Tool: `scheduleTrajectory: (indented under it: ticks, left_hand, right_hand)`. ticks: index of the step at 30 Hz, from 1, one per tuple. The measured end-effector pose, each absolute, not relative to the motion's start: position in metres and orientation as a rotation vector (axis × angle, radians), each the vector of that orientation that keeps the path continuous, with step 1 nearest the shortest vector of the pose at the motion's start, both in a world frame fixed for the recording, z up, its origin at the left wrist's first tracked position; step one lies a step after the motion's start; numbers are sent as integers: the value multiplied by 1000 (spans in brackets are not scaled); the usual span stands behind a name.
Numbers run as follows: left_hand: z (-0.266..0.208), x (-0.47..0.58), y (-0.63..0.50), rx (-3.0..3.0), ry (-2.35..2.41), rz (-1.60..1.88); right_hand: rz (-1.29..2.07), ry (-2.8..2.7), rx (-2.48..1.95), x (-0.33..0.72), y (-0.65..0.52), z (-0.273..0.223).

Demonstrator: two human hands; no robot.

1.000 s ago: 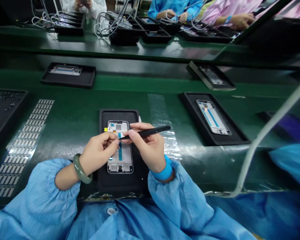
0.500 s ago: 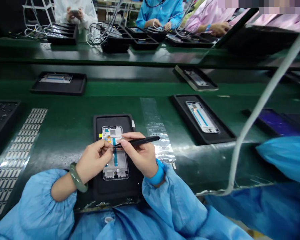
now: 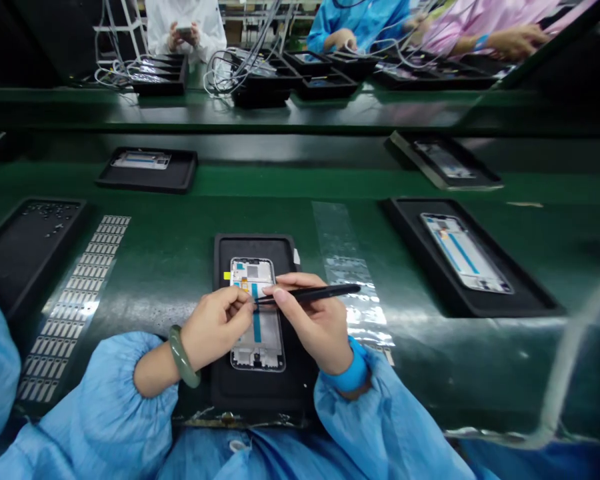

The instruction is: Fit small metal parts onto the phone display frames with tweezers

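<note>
A phone frame [image 3: 270, 347] with blue strips and a yellow tab lies in a black tray [image 3: 260, 393] before me. Over its upper middle, my right hand [image 3: 317, 320] grips black tweezers [image 3: 330, 292], their tips pointing left. My left hand [image 3: 223, 323], a green bangle at its wrist, is closed with thumb and forefinger pinched at the tweezer tips. Whatever sits between those fingers is too small to make out. Both hands hover above the phone frame and partly cover it.
Left is a sheet of small pale stickers [image 3: 75, 300] and a black tray of tiny parts [image 3: 35, 247]. Right are a clear film strip [image 3: 353, 260], another tray with a phone frame [image 3: 467, 257] and a pale cable [image 3: 565, 373]. Several people work across the bench.
The view has shifted, so the bench and hands appear further right. A blue sleeve shows at the left edge now. My hands keep nearly the same pose over the phone frame.
</note>
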State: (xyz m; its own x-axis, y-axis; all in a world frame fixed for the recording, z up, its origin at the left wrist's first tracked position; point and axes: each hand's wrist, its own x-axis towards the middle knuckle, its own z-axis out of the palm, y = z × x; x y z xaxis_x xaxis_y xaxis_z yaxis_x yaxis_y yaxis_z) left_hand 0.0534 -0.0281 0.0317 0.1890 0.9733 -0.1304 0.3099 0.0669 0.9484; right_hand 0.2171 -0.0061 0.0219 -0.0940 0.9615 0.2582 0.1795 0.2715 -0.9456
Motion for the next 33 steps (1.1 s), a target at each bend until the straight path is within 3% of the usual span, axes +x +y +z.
scheduleTrajectory:
  ticks: [17, 33]
  left_hand:
    - [31, 54, -24, 1572, 1330, 816]
    - [40, 54, -28, 1612, 1382, 682]
  right_hand:
    - [636, -1810, -918, 219, -8, 30]
    - [970, -1584, -987, 220, -13, 29]
